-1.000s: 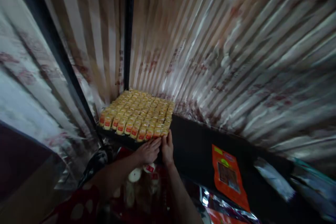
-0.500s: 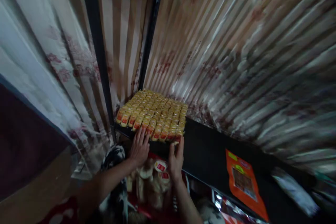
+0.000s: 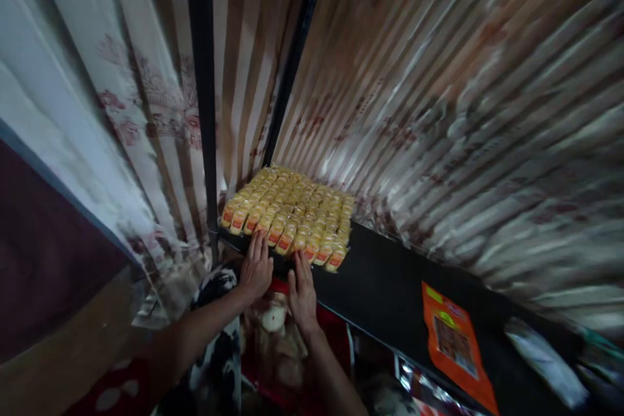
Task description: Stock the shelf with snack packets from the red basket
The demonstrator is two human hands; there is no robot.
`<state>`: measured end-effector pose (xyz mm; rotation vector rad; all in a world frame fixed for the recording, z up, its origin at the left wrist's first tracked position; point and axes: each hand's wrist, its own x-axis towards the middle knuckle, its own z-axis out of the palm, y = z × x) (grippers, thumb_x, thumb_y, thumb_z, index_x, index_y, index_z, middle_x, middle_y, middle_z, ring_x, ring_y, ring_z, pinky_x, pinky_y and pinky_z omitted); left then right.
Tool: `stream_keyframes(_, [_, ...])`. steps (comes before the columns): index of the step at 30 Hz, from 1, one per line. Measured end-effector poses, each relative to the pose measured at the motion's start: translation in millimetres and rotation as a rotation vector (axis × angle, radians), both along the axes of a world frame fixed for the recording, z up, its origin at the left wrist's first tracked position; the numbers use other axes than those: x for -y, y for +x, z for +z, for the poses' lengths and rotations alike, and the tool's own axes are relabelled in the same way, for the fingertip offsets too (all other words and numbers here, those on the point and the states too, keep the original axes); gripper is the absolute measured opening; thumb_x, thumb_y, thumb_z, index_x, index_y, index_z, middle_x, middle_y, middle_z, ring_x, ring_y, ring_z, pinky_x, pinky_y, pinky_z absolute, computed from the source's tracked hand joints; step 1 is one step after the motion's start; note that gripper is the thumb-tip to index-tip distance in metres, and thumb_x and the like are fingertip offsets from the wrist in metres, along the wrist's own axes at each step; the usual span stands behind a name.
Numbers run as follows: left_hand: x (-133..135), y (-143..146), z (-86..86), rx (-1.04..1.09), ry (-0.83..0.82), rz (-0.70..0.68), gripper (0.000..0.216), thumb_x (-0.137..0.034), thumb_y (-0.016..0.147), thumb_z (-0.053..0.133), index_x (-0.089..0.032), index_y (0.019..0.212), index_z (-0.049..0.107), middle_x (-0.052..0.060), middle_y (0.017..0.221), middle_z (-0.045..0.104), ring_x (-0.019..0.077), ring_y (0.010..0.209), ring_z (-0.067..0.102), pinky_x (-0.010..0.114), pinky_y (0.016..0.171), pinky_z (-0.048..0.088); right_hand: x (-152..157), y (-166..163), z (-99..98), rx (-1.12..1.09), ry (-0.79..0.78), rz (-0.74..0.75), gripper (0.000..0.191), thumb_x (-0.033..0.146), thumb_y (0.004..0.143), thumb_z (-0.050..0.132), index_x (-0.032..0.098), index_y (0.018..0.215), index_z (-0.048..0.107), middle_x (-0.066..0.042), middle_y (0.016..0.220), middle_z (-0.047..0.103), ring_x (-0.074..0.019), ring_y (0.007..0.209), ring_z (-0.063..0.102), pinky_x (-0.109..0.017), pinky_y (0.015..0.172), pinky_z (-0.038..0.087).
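Note:
A flat block of several small yellow packets with red labels [image 3: 291,213] lies in the back left corner of a black shelf [image 3: 390,286]. My left hand [image 3: 255,268] rests at the block's front edge, fingers stretched forward against the packets. My right hand [image 3: 301,286] sits just to its right, fingers also extended and touching the front row. Neither hand grips anything.
An orange packet [image 3: 453,341] lies flat on the shelf to the right, with a pale wrapper [image 3: 546,364] beyond it. Corrugated metal sheeting [image 3: 439,97] forms the back wall. A black post [image 3: 202,91] stands at the left. Below the shelf sit more packaged goods [image 3: 273,322].
My right hand has shifted left, from the block's right front corner to its middle. The left hand stays at the front edge. The view has turned slightly.

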<state>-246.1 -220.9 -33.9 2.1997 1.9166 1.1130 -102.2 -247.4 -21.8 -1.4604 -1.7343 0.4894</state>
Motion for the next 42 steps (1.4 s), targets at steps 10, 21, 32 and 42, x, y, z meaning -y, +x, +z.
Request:
stream_keyframes(10, [-4.2,8.3,-7.0,-0.016,0.070,0.092,0.044,-0.016,0.087,0.045,-0.016,0.131,0.048,0.016,0.141,0.039,0.0306,0.136,0.031,0.049,0.105,0.041,-3.8,5.9,-8.6,0.036,0.049,0.021,0.049,0.042,0.094,0.037,0.020,0.138,0.044,-0.011,0.147,0.039,-0.0243,0.139,0.032,-0.052,0.111,0.030])
stream_keyframes(21, [-2.6,11.6,-9.5,-0.008,0.071,0.118,0.049,-0.014,0.087,0.044,-0.020,0.135,0.044,0.014,0.143,0.038,0.0296,0.136,0.032,0.047,0.103,0.042,-7.4,15.1,18.9,0.077,0.177,0.035,0.038,0.033,0.093,0.041,0.025,0.125,0.057,-0.008,0.136,0.053,-0.0250,0.129,0.045,-0.053,0.107,0.037])
stream_keyframes(32, [-31.0,-8.6,17.3,0.265,0.150,0.400,0.078,-0.039,0.091,0.045,-0.012,0.149,0.002,0.020,0.155,0.008,0.0353,0.143,0.006,0.058,0.111,0.024,-67.2,-35.8,67.4,0.052,0.245,0.170,0.040,0.034,0.093,0.040,0.022,0.129,0.054,-0.008,0.143,0.045,-0.0229,0.135,0.038,-0.051,0.111,0.031])
stream_keyframes(42, [-63.8,-5.5,20.6,0.158,0.184,0.497,0.090,-0.045,0.083,0.055,-0.012,0.150,0.005,0.022,0.155,-0.004,0.0436,0.141,-0.001,0.065,0.106,0.025,-129.5,-48.6,87.7,0.122,0.240,0.185,0.044,0.039,0.095,0.032,0.020,0.128,0.055,-0.009,0.140,0.049,-0.0214,0.134,0.039,-0.047,0.113,0.031])
